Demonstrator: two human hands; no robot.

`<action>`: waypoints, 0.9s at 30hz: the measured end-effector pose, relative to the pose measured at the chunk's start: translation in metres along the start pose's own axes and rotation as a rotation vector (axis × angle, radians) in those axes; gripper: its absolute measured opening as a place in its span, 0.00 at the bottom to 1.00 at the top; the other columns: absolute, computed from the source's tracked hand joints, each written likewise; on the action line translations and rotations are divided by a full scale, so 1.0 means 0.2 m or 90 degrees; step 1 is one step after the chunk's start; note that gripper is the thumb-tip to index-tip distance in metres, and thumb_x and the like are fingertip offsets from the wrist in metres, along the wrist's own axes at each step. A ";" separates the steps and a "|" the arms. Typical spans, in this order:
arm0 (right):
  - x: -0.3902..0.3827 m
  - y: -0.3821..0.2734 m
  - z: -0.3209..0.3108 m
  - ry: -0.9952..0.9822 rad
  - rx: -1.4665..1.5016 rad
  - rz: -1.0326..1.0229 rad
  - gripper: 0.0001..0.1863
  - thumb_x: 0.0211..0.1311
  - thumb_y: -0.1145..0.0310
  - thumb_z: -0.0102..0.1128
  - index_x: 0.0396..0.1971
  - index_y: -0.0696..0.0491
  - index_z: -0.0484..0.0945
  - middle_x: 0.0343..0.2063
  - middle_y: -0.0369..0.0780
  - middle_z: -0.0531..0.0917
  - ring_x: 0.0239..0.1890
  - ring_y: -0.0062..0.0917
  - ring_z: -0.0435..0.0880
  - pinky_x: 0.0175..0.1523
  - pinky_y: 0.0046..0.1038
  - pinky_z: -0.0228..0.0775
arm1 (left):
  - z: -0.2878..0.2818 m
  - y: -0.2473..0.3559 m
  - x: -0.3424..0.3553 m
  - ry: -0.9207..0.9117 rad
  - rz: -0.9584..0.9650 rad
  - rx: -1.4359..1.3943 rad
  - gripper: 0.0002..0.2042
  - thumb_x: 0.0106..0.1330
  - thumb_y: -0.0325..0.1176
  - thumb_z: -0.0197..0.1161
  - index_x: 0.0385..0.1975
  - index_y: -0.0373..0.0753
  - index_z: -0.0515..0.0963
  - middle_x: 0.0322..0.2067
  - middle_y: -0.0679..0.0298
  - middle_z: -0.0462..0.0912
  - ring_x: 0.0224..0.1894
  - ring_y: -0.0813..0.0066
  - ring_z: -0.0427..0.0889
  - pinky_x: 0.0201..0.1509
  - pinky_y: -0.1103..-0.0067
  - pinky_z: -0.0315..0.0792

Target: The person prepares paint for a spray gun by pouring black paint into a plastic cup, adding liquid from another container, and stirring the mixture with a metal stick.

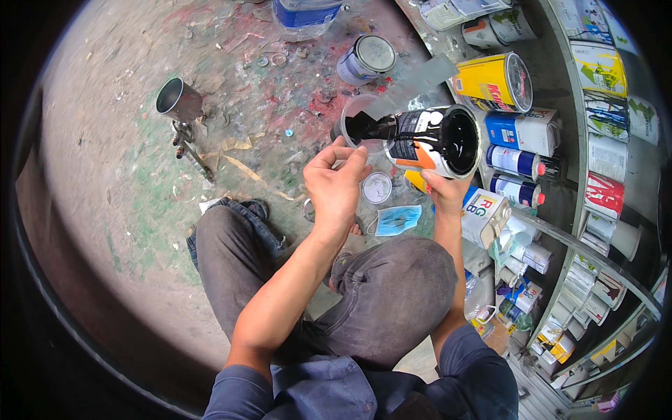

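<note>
A clear cup (355, 107) was pinched by the half-curled left hand (332, 182), and a paint-streaked can (424, 147) was grasped by the curled right hand (448, 192).

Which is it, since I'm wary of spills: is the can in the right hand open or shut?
Open: no lid covers the can, and glossy black liquid shows in its mouth.

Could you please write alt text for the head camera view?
The left hand holds a clear cup with black liquid in it, beside an open, black-streaked can in the right hand. A blue mask lies on the stained floor; containers crowd the right side.
</note>
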State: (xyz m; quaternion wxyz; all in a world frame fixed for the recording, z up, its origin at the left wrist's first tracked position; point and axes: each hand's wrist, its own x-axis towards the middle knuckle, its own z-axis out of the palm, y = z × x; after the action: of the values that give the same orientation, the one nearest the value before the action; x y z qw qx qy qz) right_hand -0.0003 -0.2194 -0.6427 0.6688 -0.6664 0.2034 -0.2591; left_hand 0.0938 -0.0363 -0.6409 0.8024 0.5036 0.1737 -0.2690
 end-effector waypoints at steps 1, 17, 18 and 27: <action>0.01 -0.01 -0.01 -0.010 -0.044 -0.006 0.54 0.31 0.72 0.80 0.65 0.60 0.61 0.58 0.46 0.74 0.59 0.33 0.76 0.64 0.35 0.69 | 0.01 0.01 0.00 -0.009 -0.007 -0.019 0.08 0.63 0.25 0.66 0.27 0.26 0.79 0.59 0.35 0.68 0.53 0.62 0.79 0.41 0.75 0.84; 0.12 0.05 -0.01 0.043 -0.052 -0.040 0.49 0.33 0.83 0.73 0.63 0.57 0.61 0.55 0.43 0.75 0.56 0.29 0.77 0.62 0.30 0.70 | 0.07 0.26 -0.11 0.004 -0.042 -0.109 0.04 0.64 0.25 0.65 0.27 0.33 0.78 0.38 0.58 0.82 0.35 0.70 0.84 0.42 0.71 0.85; 0.12 0.05 -0.01 0.061 -0.030 -0.048 0.47 0.35 0.84 0.70 0.63 0.57 0.61 0.55 0.42 0.75 0.56 0.29 0.77 0.63 0.30 0.69 | 0.04 0.26 -0.12 0.014 -0.020 -0.105 0.04 0.64 0.24 0.64 0.28 0.33 0.78 0.43 0.56 0.82 0.36 0.69 0.85 0.42 0.71 0.85; 0.20 0.51 0.02 0.215 -0.084 -0.068 0.50 0.32 0.76 0.81 0.59 0.57 0.59 0.53 0.43 0.75 0.54 0.28 0.78 0.61 0.30 0.69 | -0.53 0.17 0.09 0.094 -0.020 -0.075 0.04 0.67 0.25 0.61 0.33 0.32 0.75 0.52 0.48 0.79 0.50 0.48 0.83 0.52 0.64 0.83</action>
State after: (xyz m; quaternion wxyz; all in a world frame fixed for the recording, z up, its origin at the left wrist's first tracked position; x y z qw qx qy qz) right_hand 0.0406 -0.2437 -0.7408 0.5652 -0.6660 0.2934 -0.3884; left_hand 0.1282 0.0672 -0.6727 0.8113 0.4711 0.2558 -0.2332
